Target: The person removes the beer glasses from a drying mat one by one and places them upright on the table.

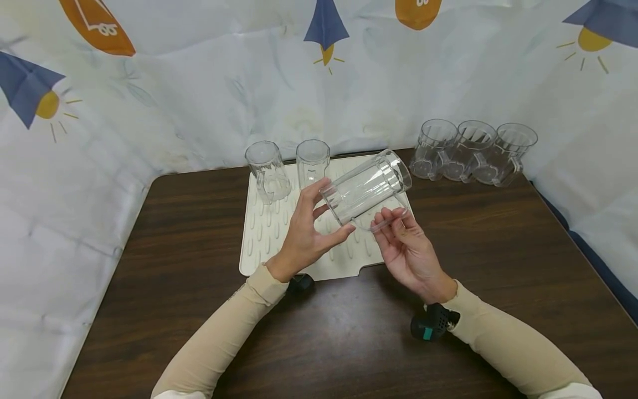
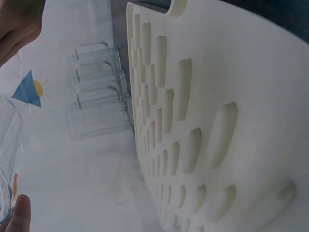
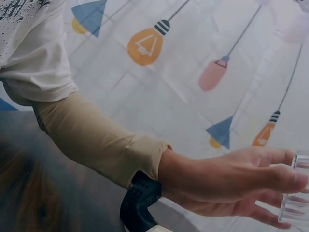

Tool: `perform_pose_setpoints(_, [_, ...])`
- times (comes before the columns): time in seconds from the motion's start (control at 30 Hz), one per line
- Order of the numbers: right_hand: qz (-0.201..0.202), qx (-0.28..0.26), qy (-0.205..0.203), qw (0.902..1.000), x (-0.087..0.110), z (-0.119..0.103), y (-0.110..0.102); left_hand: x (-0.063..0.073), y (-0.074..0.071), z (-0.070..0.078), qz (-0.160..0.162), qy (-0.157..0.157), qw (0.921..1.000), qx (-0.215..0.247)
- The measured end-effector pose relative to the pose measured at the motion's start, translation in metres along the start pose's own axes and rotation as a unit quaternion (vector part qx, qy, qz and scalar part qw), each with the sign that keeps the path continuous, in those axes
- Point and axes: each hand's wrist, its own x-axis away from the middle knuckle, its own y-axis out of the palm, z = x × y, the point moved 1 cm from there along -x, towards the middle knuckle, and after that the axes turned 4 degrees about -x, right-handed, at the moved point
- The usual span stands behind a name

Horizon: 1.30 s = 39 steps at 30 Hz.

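Observation:
A clear glass mug (image 1: pixel 366 185) is held tilted above the white draining mat (image 1: pixel 329 269), its mouth toward the upper right. My left hand (image 1: pixel 311 233) grips the mug's base end between thumb and fingers; the right wrist view shows this same left hand (image 3: pixel 227 181) at the mug's base (image 3: pixel 295 193). The mug's handle points down toward my right hand (image 1: pixel 406 249), whose thumb and fingers pinch it. In the left wrist view the mug (image 2: pixel 8 140) is cut off by the left edge, with a fingertip (image 2: pixel 21 212) below it.
On the mat's back left stand two clear glasses, one at the corner (image 1: pixel 269 172) and another (image 1: pixel 313 158) beside it, partly behind my left fingers. Three glass mugs (image 1: pixel 471 152) line up at the table's back right. A patterned white curtain (image 1: pixel 199 111) hangs behind the dark wooden table (image 1: pixel 174 249).

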Motion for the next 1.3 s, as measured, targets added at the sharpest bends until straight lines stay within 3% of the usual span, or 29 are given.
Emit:
perform_pose_setpoints(0.47, [-0.036, 0.017, -0.027, 0.9988, -0.005, -0.011, 0.01, 0.003, -0.009, -0.005, 0.0, 0.002, 0.9998, -0.018])
perform_pose_setpoints(0.77, [-0.038, 0.05, -0.038, 0.9973, -0.006, -0.025, 0.015, 0.009, -0.026, -0.013, -0.007, -0.024, 0.9976, -0.065])
perform_pose_setpoints(1.0, [-0.052, 0.071, -0.046, 0.9951, -0.006, -0.034, 0.014, 0.016, -0.04, -0.02, -0.025, -0.035, 0.9883, -0.147])
perform_pose_setpoints(1.17, [-0.065, 0.102, -0.047, 0.9916, -0.006, -0.04, 0.015, 0.024, -0.051, -0.024, -0.047, -0.067, 0.9792, -0.186])
perform_pose_setpoints(1.3, [-0.069, 0.129, -0.043, 0.9884, -0.006, -0.047, 0.017, 0.031, -0.06, -0.027, -0.072, -0.093, 0.9675, -0.224])
